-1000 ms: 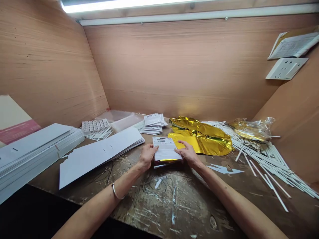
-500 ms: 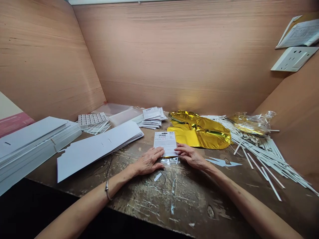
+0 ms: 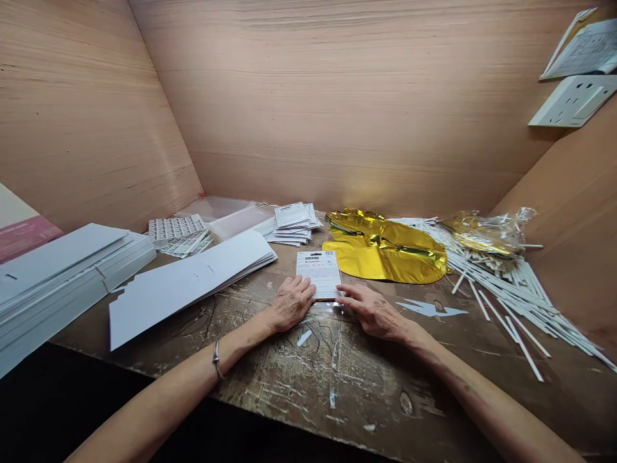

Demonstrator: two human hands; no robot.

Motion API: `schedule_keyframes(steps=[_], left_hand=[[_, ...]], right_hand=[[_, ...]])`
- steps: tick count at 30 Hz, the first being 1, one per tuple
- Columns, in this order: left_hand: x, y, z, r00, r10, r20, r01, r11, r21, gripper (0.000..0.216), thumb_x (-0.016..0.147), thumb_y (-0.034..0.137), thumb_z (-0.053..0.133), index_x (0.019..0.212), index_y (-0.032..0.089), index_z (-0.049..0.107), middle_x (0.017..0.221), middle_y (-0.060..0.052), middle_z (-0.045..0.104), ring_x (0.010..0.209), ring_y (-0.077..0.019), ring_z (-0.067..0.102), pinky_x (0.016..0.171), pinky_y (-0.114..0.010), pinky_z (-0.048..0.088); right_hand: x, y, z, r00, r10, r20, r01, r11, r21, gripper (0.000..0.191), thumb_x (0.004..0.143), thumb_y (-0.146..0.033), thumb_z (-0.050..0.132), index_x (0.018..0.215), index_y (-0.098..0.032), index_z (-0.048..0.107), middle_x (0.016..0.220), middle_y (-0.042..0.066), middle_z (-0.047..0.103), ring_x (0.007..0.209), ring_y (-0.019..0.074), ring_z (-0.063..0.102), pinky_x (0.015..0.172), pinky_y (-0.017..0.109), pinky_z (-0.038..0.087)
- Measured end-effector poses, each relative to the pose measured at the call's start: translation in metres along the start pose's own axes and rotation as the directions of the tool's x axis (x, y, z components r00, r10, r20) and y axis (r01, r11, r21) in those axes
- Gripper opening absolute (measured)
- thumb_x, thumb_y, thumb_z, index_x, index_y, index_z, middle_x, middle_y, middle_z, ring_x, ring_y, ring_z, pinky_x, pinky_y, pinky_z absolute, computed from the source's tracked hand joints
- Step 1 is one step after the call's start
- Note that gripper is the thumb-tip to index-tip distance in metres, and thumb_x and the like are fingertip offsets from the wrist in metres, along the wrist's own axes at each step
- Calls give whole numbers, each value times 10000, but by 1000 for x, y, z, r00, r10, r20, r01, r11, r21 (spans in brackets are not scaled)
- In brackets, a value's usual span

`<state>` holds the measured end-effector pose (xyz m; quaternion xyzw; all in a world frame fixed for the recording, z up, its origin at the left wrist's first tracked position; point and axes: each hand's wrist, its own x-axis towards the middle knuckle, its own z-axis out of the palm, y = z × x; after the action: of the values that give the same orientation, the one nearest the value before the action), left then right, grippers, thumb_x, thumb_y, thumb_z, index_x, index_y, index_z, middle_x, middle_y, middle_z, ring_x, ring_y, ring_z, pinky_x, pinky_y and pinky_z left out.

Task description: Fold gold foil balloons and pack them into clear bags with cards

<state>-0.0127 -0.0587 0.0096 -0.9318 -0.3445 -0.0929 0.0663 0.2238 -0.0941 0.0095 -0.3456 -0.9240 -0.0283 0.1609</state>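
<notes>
A small flat packet with a white printed card lies on the worn table in front of me, its hang hole at the far end. A strip of clear plastic film shows at its near edge, with a thin gold line above it. My left hand rests palm down, its fingertips on the packet's lower left edge. At the lower right edge, my right hand touches the card with its fingers stretched out. Neither hand is closed around anything.
Behind the packet lies gold foil. White sticks are heaped at right, beside a clear bag. Left are white card sheets, a taller stack and label sheets. Small printed cards are piled behind.
My left hand has shifted slightly forward along the packet's left edge. The right hand stays at the right edge, its fingers a little straighter. The camera view has tilted slightly.
</notes>
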Motion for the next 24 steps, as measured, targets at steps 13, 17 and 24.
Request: schedule_keyframes(steps=[13,17,24], left_hand=[[-4,-15,-13,996,72,48,-55,954,-296,368,752,523,469,911,218,598,1128,-53,533,1023,-225,439,867,-366,280],[-2,-18,1,990,-139,-22,112,876,-469,155,785,283,501,724,191,610,976,-16,621,918,-171,506,838,-343,311],[6,-5,10,841,-522,-141,346,720,-601,178,720,166,509,548,156,466,824,-43,574,831,-161,500,753,-307,398]], right_hand=[[24,-2,6,826,563,16,-538,779,323,179,770,-259,476,694,-171,612,689,40,600,645,130,511,604,232,365],[40,0,-1,633,753,182,-772,594,225,138,685,-262,533,628,-172,622,618,31,608,605,134,526,520,216,305],[43,13,2,507,811,291,-831,372,413,309,544,-208,638,844,-148,602,530,-2,578,466,113,511,442,205,318]])
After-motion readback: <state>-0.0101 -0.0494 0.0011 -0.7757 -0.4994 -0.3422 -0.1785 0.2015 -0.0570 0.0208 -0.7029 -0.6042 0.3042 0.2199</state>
